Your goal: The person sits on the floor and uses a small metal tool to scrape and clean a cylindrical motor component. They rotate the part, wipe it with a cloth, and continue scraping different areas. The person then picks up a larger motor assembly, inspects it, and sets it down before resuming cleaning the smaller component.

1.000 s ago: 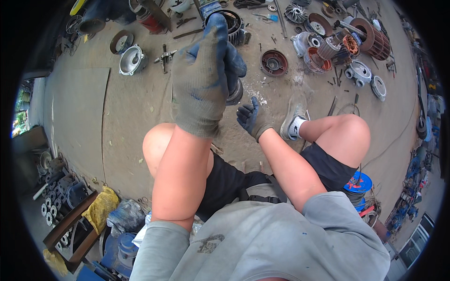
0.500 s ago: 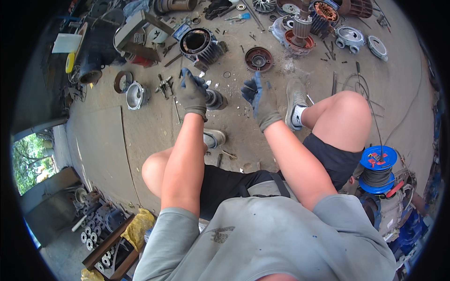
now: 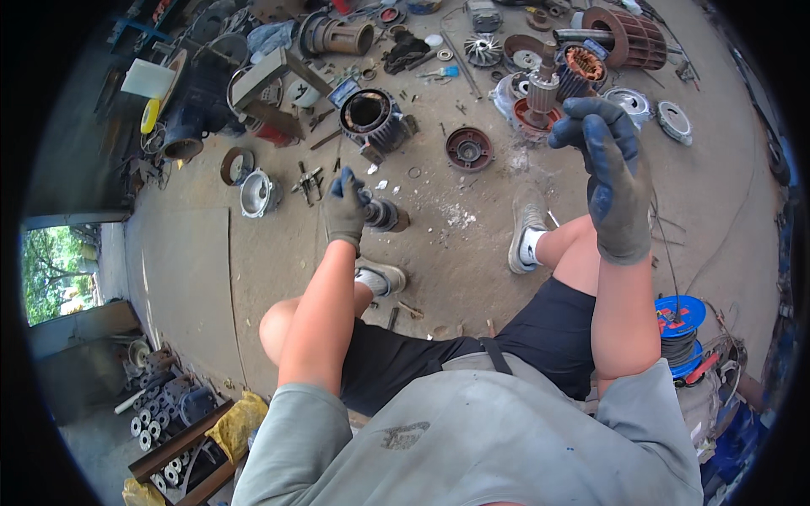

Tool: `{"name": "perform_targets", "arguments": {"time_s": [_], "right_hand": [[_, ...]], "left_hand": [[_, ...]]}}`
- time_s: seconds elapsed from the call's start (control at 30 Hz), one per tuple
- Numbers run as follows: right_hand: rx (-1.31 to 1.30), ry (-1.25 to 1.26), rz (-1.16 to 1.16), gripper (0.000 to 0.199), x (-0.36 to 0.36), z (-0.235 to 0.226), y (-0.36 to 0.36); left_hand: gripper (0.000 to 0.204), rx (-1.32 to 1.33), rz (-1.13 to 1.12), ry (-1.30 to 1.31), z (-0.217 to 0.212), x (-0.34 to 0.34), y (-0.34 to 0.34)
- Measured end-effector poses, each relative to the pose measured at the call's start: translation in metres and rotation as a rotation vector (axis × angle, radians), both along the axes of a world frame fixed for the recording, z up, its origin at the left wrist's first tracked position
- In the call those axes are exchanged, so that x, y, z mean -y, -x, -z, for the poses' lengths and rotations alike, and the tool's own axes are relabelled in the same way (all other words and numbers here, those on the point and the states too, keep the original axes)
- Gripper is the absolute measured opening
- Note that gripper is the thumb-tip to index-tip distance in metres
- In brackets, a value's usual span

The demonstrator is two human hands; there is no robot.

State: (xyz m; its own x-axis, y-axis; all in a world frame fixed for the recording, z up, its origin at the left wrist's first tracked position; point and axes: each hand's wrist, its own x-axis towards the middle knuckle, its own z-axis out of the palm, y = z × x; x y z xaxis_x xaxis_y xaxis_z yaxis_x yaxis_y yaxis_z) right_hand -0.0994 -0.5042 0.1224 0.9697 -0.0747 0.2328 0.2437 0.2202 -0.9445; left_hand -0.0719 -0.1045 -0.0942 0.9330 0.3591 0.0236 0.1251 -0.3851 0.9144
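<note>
A dusty concrete workshop floor (image 3: 472, 253) strewn with motor parts. The gloved left hand (image 3: 344, 207) has its grip clamped on a dark cylindrical rotor (image 3: 384, 215), held low over the floor. The gloved right hand (image 3: 612, 181) is raised well apart, fingers loosely curled around nothing.

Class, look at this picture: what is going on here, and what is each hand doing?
A person sits on a concrete floor among scattered motor parts. The gloved left hand grips a dark rotor low by the floor. The gloved right hand is raised, fingers loosely curled; whether it holds anything cannot be told. A ribbed motor housing lies just beyond, and a blue wire spool sits by the right leg.
</note>
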Motion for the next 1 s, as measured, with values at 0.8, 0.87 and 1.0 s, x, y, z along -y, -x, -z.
{"name": "perform_targets", "arguments": {"time_s": [0.8,0.87,1.0], "right_hand": [[-0.966,0.923,0.282,0.071,0.202,0.319,0.223],[-1.216,1.036,0.123,0.061,0.185,0.355,0.228],[-1.491,0.691,-0.109,0.052,0.174,0.401,0.27]], "left_hand": [[0.044,-0.127,0.167,0.084,0.005,-0.016,0.013],[0.041,-0.147,0.141,0.089,0.004,-0.021,0.017],[0.036,-0.195,0.058,-0.064,-0.006,-0.014,0.023]]}}
